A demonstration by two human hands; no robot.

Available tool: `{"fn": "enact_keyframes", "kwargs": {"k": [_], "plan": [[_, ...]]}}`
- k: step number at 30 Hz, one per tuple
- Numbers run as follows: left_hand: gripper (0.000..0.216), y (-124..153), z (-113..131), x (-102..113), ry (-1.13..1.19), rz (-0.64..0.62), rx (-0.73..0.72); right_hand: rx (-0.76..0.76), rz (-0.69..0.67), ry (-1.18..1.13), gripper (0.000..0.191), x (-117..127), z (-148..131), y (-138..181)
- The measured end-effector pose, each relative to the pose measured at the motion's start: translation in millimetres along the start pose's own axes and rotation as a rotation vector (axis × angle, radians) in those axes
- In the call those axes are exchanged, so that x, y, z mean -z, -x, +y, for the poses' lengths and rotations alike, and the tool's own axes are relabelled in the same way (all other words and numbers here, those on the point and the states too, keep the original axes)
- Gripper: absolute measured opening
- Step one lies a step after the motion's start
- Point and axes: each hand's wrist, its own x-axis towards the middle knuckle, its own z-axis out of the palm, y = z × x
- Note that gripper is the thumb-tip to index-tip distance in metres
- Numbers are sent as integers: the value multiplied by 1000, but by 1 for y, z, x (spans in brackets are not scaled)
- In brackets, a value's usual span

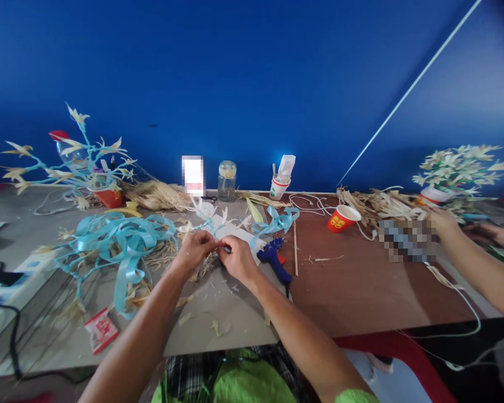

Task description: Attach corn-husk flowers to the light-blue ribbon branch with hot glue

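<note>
My left hand [195,252] and my right hand [238,258] meet over the middle of the desk, fingertips close together. Both are closed in a pinch. Just beyond the fingers rises a flower branch [217,225] with a blue-wrapped stem and pale husk petals; its lower end seems to run into my left fingers. What my right fingertips pinch is hidden, though a small dark spot shows there. Left of my hands lies a heap of shiny light-blue ribbon [130,242]. To the right rests a blue glue gun [274,260].
Behind stand a glass jar [227,182], a paper cup with tissue [280,187] and a red cup [343,219]. At left are a potted husk-flower branch [108,196], a power strip [25,291] and a red packet [101,331]. A co-worker's arms [474,252] reach in at right.
</note>
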Motion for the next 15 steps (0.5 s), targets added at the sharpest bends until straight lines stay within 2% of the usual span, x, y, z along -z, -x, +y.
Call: {"fn": "enact_keyframes", "kwargs": {"k": [4, 7, 11, 15], "plan": [[24, 6, 5, -3, 346, -134, 88, -90, -15, -151, 7, 4, -3, -1], [24, 11, 11, -3, 492, -232, 114, -158, -41, -303, 8, 7, -3, -2], [16, 13, 13, -2, 567, -187, 65, -194, -81, -406, 12, 7, -2, -3], [19, 10, 8, -4, 548, -102, 39, -213, -64, -329, 13, 5, -1, -3]]}}
